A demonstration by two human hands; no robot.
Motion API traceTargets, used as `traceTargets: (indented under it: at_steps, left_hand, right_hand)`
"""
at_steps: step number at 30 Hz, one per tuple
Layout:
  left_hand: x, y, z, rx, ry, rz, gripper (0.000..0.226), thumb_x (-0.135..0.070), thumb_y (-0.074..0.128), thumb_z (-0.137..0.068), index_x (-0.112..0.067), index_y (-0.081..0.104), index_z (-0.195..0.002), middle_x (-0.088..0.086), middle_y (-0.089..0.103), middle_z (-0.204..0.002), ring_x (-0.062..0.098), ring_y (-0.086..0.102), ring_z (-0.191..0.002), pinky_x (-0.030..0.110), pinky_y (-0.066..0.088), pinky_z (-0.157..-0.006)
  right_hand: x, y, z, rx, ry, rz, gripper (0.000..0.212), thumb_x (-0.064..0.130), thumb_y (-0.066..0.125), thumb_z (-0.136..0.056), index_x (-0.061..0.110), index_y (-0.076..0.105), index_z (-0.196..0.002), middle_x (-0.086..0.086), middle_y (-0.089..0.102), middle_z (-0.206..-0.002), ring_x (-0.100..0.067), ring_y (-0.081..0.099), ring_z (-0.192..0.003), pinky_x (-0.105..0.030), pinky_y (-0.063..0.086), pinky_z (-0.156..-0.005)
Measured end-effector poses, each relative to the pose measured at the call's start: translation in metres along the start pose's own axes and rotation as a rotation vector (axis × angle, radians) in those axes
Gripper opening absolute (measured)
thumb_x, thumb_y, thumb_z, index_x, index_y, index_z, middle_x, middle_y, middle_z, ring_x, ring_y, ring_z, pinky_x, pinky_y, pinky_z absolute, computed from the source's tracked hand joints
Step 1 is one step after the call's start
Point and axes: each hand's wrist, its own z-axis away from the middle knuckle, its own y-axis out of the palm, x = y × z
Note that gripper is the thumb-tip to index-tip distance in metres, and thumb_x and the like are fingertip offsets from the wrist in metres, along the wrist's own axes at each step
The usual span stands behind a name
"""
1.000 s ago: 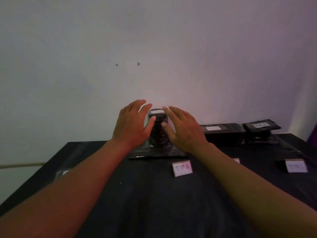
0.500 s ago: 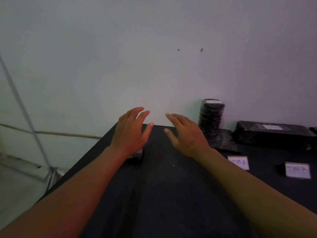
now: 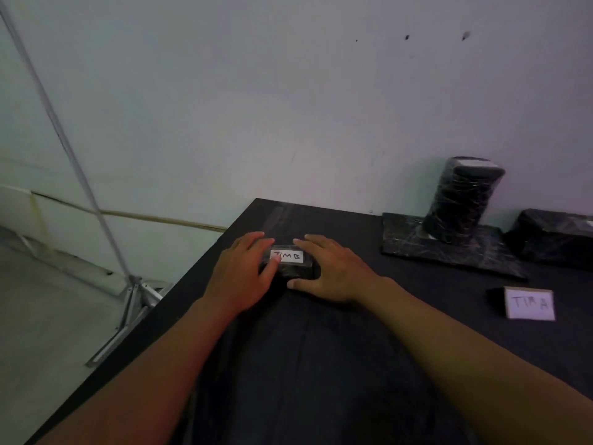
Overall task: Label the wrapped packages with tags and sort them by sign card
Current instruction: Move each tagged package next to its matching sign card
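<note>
Near the far left corner of the black desk (image 3: pixel 321 364), a small wrapped package (image 3: pixel 288 266) lies flat with a white tag (image 3: pixel 287 256) on top that seems to read "TIM B". The left hand (image 3: pixel 239 274) rests on its left end, with the thumb over the edge of the tag, and the right hand (image 3: pixel 333 271) cups its right end, so both hands are closing around the package, which sits on the desk. The package is close to the desk's left edge, so a slip or a push to the left could knock it to the floor (image 3: pixel 48 316). The thumb on the tag could rub the tag loose or smudge the writing. The shiny wrap looks slick, so a weak hold might let it slide out. The only sign card (image 3: pixel 529 303) in view seems to read "TIM A", near a tall wrapped roll (image 3: pixel 462 200) standing on a flat wrapped package (image 3: pixel 449 248). Putting this one by that card would be the wrong pile. The matching card is out of view.
</note>
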Motion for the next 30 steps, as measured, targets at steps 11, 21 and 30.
traceTargets:
  at_steps: [11, 21, 30]
  left_hand:
    - [0.021, 0.021, 0.002, 0.024, 0.001, 0.126, 0.038, -0.034, 0.062, -0.098, -0.016, 0.062, -0.132, -0.001, 0.057, -0.135, 0.017, 0.059, -0.118, 0.036, 0.053, -0.096]
    - [-0.016, 0.003, -0.007, -0.159, 0.182, 0.179, 0.058, -0.051, 0.061, -0.09, -0.016, 0.059, -0.136, -0.001, 0.054, -0.142, 0.015, 0.057, -0.127, 0.036, 0.053, -0.1]
    - [-0.112, 0.01, -0.023, -0.146, 0.386, 0.231, 0.069, -0.059, 0.068, -0.085, -0.017, 0.057, -0.139, -0.003, 0.053, -0.144, 0.013, 0.053, -0.132, 0.035, 0.047, -0.108]
  right_hand:
    - [-0.008, 0.019, -0.037, 0.029, -0.016, -0.082, 0.109, 0.065, 0.079, -0.072, 0.02, 0.029, -0.158, 0.003, 0.039, -0.145, -0.017, 0.04, -0.132, -0.037, 0.039, -0.112]
    - [-0.035, -0.004, 0.012, -0.496, -0.39, 0.198, 0.104, 0.06, 0.079, -0.076, 0.003, 0.039, -0.153, -0.014, 0.05, -0.138, -0.029, 0.046, -0.13, -0.038, 0.042, -0.11]
    - [-0.088, -0.067, 0.109, -0.537, -0.28, 0.269, 0.093, 0.064, 0.076, -0.078, 0.007, 0.05, -0.147, -0.016, 0.052, -0.136, -0.031, 0.05, -0.126, -0.043, 0.052, -0.102]
